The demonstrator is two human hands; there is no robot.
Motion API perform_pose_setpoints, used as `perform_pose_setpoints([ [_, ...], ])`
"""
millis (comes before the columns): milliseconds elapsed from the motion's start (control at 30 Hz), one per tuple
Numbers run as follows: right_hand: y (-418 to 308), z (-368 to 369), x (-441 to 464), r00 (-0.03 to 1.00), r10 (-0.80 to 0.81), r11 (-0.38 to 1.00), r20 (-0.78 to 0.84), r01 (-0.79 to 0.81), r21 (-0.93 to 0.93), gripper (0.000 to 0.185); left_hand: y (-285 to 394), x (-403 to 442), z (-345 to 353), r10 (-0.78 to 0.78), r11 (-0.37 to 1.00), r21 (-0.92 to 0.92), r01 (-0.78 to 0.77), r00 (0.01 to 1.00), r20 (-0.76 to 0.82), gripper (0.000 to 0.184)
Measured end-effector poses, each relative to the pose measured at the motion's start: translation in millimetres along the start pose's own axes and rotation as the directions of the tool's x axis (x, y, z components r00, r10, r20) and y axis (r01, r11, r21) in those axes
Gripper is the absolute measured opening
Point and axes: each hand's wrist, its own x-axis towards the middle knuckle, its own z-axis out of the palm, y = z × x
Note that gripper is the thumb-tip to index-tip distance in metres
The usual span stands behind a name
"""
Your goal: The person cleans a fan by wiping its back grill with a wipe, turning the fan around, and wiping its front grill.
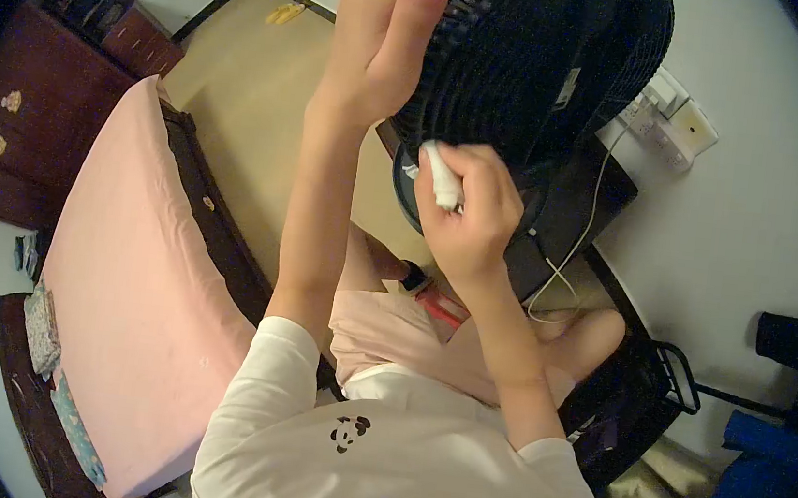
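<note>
"Two hands are at the fan (544, 70), yes? Where does it stand?"

"Directly before the person, near the wall (755, 189). The left hand (376, 47) is raised along its left edge, thumb apart; the fingers leave the view, so I cannot tell their spread or grip."

"And the right hand (478, 214)?"

"Curled tightly around a white item (442, 181), perhaps a cloth, just by the fan's lower edge."

"How to work well, in your opinion?"

"I would steady the fan with the left, press only lightly on the ribs, and mind the cord (598, 197)."
</note>
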Motion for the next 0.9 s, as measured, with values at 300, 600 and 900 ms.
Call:
perform_pose_setpoints([
  [300, -11, -24, -22, 0.993, 0.115, 0.989, -0.002, -0.115, 0.098, 0.022, 11, -6, -10, -0.042, 0.999, -0.018, 0.042, 0.999, -0.022, 0.067],
  [600, -12, -12, 0, 0.994, 0.105, 0.991, 0.035, -0.108, 0.077, 0.028, 7, -7, -7, -0.051, 0.998, -0.027, 0.05, 0.998, -0.036, 0.067],
  [900, -16, -9, 16, 0.995, 0.082, 0.996, 0.059, -0.084, 0.039, 0.028, 19, 1, -9, -0.073, 0.996, 0.06, 0.072, 0.997, 0.015, 0.067],
])
